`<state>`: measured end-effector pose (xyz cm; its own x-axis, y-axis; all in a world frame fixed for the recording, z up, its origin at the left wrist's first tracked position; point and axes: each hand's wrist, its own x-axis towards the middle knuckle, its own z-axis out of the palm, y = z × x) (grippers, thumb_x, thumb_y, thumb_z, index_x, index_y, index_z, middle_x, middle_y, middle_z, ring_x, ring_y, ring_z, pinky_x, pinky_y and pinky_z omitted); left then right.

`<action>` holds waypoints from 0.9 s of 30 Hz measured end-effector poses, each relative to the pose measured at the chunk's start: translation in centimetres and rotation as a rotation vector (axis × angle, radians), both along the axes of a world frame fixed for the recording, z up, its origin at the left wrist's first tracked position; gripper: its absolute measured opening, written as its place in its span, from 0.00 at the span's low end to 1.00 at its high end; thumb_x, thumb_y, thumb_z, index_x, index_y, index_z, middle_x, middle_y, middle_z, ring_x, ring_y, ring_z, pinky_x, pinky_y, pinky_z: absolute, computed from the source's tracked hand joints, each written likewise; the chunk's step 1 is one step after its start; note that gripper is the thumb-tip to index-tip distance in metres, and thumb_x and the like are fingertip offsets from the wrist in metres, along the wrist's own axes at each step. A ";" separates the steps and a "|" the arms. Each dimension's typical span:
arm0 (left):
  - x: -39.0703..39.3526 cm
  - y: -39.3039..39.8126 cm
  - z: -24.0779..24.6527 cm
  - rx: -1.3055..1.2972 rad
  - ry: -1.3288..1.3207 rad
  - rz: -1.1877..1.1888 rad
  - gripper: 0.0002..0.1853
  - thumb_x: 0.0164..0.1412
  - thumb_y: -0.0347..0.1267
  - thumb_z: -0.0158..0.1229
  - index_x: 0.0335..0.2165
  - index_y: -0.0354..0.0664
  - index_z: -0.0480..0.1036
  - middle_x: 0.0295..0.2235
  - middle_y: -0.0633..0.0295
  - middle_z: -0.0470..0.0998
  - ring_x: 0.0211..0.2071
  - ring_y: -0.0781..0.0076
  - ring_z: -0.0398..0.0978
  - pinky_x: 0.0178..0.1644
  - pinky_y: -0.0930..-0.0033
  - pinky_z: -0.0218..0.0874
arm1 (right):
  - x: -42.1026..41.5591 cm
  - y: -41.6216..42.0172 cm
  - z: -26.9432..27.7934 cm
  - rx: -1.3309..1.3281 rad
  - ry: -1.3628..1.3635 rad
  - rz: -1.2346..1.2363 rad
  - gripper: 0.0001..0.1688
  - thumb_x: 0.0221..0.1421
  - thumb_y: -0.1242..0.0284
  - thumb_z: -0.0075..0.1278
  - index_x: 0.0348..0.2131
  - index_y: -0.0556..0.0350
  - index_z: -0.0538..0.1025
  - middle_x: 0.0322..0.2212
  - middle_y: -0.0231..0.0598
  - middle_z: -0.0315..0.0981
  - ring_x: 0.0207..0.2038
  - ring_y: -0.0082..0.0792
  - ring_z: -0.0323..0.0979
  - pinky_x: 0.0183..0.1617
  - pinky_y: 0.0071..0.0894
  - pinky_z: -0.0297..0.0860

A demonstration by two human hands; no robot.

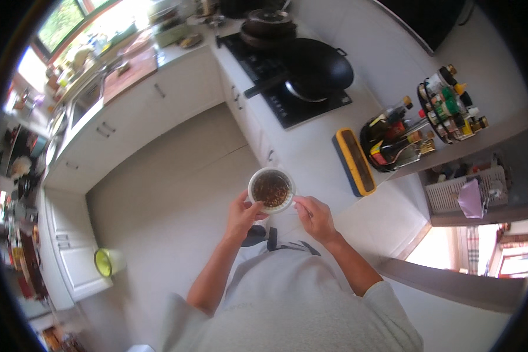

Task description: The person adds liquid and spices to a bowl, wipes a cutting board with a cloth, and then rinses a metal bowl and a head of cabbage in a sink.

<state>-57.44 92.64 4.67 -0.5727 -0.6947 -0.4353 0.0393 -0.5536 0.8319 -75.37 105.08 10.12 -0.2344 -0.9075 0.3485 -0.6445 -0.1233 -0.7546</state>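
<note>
A white bowl (272, 190) with dark brown liquid and small reddish and pale bits in it is held in front of my body. My left hand (245, 215) grips the bowl's lower left rim, thumb on top. At the bowl's right side, my right hand (313, 217) has its fingers closed on what looks like the thin handle of a utensil; its other end is hard to make out. The bowl is close to the counter's edge, over the floor.
A black wok (319, 66) and a lidded pot (268, 28) stand on the black cooktop (286, 108). Right of them are a yellow and black box (354, 162) and racks of bottles (396, 143). A green bin (108, 262) stands by the left cabinets.
</note>
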 end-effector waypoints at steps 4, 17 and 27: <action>5.5 4.0 2.3 -0.004 -0.017 0.142 0.21 0.57 0.23 0.53 0.51 0.34 0.65 0.35 0.51 0.78 0.30 0.65 0.80 0.34 0.69 0.76 | 5.2 0.1 -0.2 -0.049 -0.152 0.166 0.12 0.55 0.81 0.50 0.41 0.59 0.73 0.29 0.45 0.74 0.29 0.43 0.74 0.34 0.35 0.70; 24.2 15.5 3.4 -0.017 -0.042 0.686 0.20 0.57 0.24 0.54 0.49 0.32 0.65 0.34 0.51 0.78 0.32 0.65 0.80 0.35 0.66 0.77 | 19.9 1.3 1.0 0.007 -0.147 0.681 0.09 0.52 0.82 0.52 0.36 0.61 0.76 0.29 0.47 0.76 0.29 0.42 0.76 0.32 0.33 0.71; 40.3 20.8 1.5 0.010 0.017 0.959 0.24 0.57 0.21 0.52 0.52 0.30 0.62 0.37 0.50 0.76 0.35 0.64 0.78 0.37 0.67 0.76 | 38.2 0.6 0.5 0.171 -0.148 0.869 0.08 0.55 0.82 0.49 0.36 0.61 0.76 0.28 0.45 0.76 0.27 0.35 0.75 0.29 0.27 0.71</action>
